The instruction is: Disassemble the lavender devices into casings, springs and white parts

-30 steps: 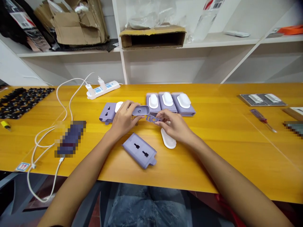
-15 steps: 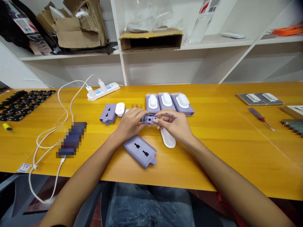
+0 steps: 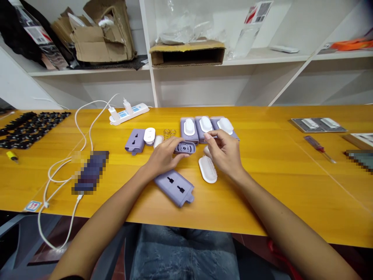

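My left hand [image 3: 164,156] is closed round a small purple oval housing [image 3: 185,147], whose hollow inside with round shapes faces up. My right hand [image 3: 224,149] is a little to the right of it, thumb and fingers curled together; whatever they pinch, if anything, I cannot make out. Just under that hand lies a white oval brush head [image 3: 208,169], bristly side up. A larger purple case [image 3: 175,188] with two black keyhole slots rests nearest to me. Behind the left hand are a smaller purple case [image 3: 135,140], a white oval piece [image 3: 149,135] and two coil springs [image 3: 169,133].
Three purple cases [image 3: 190,130] with white oval tops stand in a row at the back. A power strip [image 3: 129,113] feeds white cables to a blurred phone [image 3: 91,171] on the left. Black parts [image 3: 35,128] lie far left. A screwdriver [image 3: 319,147] lies right.
My right hand has drawn away from the purple housing, to the right and slightly up. The left hand keeps hold of the housing, which is now tilted to show more of its inside.
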The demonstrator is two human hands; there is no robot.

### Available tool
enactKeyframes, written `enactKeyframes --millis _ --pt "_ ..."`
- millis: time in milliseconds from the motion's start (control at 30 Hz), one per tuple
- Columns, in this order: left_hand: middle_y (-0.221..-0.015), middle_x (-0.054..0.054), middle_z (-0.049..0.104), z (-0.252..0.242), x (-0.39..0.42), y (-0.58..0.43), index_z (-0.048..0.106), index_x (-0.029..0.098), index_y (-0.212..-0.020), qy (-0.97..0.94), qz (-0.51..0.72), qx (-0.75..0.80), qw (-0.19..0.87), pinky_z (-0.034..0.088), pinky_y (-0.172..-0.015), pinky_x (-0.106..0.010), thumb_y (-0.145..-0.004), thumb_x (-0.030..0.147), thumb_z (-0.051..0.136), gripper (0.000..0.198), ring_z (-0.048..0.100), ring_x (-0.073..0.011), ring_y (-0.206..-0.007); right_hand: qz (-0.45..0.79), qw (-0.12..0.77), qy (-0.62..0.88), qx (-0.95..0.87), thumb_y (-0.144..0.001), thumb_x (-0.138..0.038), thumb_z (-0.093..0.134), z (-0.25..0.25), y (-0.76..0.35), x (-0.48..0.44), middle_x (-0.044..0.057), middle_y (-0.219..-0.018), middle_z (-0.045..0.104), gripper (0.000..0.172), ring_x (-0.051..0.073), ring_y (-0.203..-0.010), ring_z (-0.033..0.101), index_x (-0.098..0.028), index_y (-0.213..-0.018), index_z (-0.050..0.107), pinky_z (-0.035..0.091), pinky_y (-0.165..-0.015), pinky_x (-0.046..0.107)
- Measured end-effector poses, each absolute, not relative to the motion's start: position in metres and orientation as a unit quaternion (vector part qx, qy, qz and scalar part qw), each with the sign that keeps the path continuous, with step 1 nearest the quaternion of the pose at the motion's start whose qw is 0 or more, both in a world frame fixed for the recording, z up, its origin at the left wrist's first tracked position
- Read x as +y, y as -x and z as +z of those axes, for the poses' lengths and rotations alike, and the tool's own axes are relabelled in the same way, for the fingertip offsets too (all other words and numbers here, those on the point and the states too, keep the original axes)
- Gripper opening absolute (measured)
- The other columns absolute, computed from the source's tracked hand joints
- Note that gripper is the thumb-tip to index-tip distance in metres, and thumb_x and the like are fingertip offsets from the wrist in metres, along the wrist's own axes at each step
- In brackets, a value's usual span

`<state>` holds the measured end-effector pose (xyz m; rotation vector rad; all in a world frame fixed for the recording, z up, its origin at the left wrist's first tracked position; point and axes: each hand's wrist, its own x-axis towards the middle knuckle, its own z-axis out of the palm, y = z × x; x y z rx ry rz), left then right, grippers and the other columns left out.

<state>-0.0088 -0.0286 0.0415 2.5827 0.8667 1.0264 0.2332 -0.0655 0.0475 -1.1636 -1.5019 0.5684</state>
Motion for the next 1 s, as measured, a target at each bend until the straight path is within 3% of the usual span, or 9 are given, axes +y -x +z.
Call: enactKeyframes --millis 100,233,400,467,567,733,1000 --pt "-0.133 -0.012 0.073 0.043 -0.032 0.006 0.067 0.021 -0.134 -0.888 0.320 0.278 0.177 0.060 -0.107 -0.046 -0.102 0.032 0.078 0.036 0.072 -0.0278 -0.122 0.122 0.545 0.521 -0.645 -0.106 -0.053 0.062 0.049 -0.236 -0.065 0.004 -0.081 0.071 0.033 0.021 -0.069 0.060 -0.025 -0.093 0.071 0.047 -0.067 0.037" --pt "-0.126 -0.012 0.071 0.042 -0.033 0.003 0.071 0.021 -0.130 -0.893 0.292 0.277 0.203 0.060 -0.107 -0.048 -0.099 0.032 0.080 0.034 0.071 -0.0286 -0.121 0.105 0.478 0.526 -0.695 -0.105 -0.040 0.057 0.052 -0.238 -0.066 0.003 -0.073 0.070 0.028 0.021 -0.065 0.060 -0.024 -0.085 0.067 0.044 -0.066 0.036" --pt "-0.126 -0.011 0.073 0.037 -0.030 0.005 0.072 0.022 -0.129 -0.885 0.281 0.306 0.212 0.060 -0.106 -0.048 -0.096 0.029 0.083 0.036 0.071 -0.0286 -0.119 -0.026 0.206 0.603 -0.771 -0.087 -0.028 0.065 0.064 -0.240 -0.075 0.011 -0.075 0.076 0.008 0.028 -0.066 0.067 -0.022 -0.086 0.070 0.037 -0.063 0.037" --pt "-0.125 -0.010 0.074 0.036 -0.029 0.006 0.072 0.022 -0.128 -0.887 0.266 0.308 0.220 0.062 -0.103 -0.047 -0.095 0.026 0.082 0.034 0.072 -0.0279 -0.117 -0.068 0.101 0.628 -0.769 -0.090 -0.035 0.066 0.069 -0.237 -0.080 0.016 -0.076 0.078 0.019 0.034 -0.068 0.070 -0.020 -0.097 0.074 0.037 -0.063 0.038" --pt "-0.121 -0.009 0.075 0.036 -0.029 0.007 0.073 0.023 -0.125 -0.890 0.243 0.309 0.230 0.062 -0.102 -0.046 -0.095 0.022 0.080 0.031 0.073 -0.0279 -0.114 -0.060 0.017 0.633 -0.771 -0.098 -0.047 0.060 0.076 -0.230 -0.088 0.024 -0.088 0.080 0.037 0.042 -0.078 0.076 -0.016 -0.112 0.075 0.042 -0.067 0.041" --pt "-0.131 -0.012 0.074 0.042 -0.030 0.008 0.073 0.022 -0.132 -0.892 0.208 0.316 0.247 0.055 -0.113 -0.050 -0.097 0.026 0.078 0.036 0.070 -0.0300 -0.124 -0.022 -0.049 0.620 -0.783 -0.099 -0.038 0.055 0.082 -0.220 -0.100 0.027 -0.112 0.079 0.041 0.044 -0.097 0.078 -0.012 -0.127 0.069 0.049 -0.075 0.044" --pt "-0.131 -0.012 0.074 0.045 -0.030 0.008 0.074 0.021 -0.136 -0.893 0.200 0.314 0.253 0.054 -0.115 -0.049 -0.097 0.027 0.079 0.039 0.068 -0.0310 -0.128 0.030 -0.046 0.595 -0.802 -0.093 -0.030 0.059 0.076 -0.218 -0.105 0.024 -0.124 0.074 0.036 0.043 -0.118 0.071 -0.014 -0.125 0.062 0.050 -0.081 0.043"
